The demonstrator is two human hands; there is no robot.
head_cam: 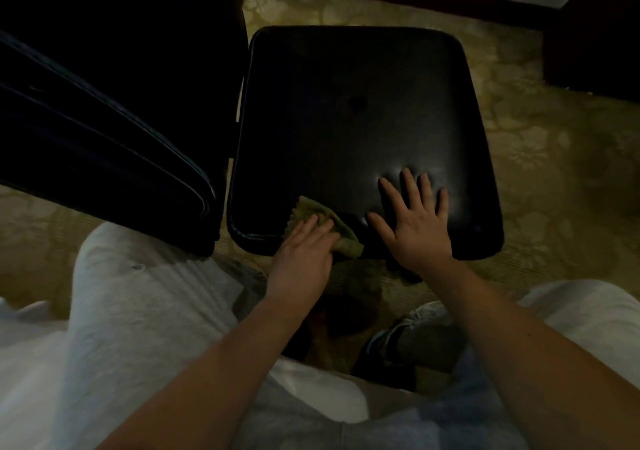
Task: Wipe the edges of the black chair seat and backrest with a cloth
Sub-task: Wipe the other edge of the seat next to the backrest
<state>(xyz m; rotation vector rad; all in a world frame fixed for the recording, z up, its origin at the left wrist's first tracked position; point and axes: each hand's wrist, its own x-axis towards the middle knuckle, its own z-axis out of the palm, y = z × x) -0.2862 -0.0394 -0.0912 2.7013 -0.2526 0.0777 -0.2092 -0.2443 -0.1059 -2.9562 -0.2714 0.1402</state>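
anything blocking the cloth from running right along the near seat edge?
Yes: the right hand lies flat on the seat just to the right of the cloth, which the left hand presses on the near edge. It would have to lift first.

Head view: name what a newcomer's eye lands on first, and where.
The black chair seat fills the centre, dark against the patterned carpet. At its near edge the left hand presses an olive cloth onto the rim, while the right hand lies flat beside it, fingers spread.
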